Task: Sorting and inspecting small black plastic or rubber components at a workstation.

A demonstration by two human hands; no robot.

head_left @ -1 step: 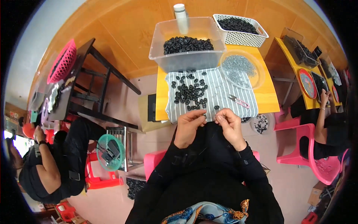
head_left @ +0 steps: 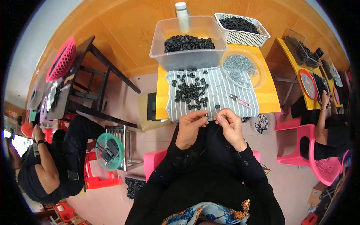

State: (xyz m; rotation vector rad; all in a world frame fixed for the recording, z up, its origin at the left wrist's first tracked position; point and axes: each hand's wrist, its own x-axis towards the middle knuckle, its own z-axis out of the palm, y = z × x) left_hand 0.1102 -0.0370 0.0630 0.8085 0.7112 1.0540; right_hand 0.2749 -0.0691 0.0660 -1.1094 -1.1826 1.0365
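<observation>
My left hand (head_left: 190,129) is closed in a pinch at the table's near edge, with a small dark piece (head_left: 206,116) just visible at its fingertips. Close beside it, my right hand (head_left: 231,129) pinches thumb against forefinger; whatever lies between them is too small to make out. Beyond my hands, a striped cloth (head_left: 221,90) carries a loose pile of small black oval pieces (head_left: 189,92). One black oval piece (head_left: 217,106) lies apart, just past my right fingertips. Pink-handled thread snips (head_left: 240,100) rest on the cloth's right side.
At the back stand a clear bin (head_left: 187,60) of black pieces, a white basket (head_left: 247,38) and a white bottle (head_left: 182,15). A round clear tray (head_left: 258,80) holds small silvery parts. Co-workers sit left and right. A pink chair (head_left: 296,142) stands at right.
</observation>
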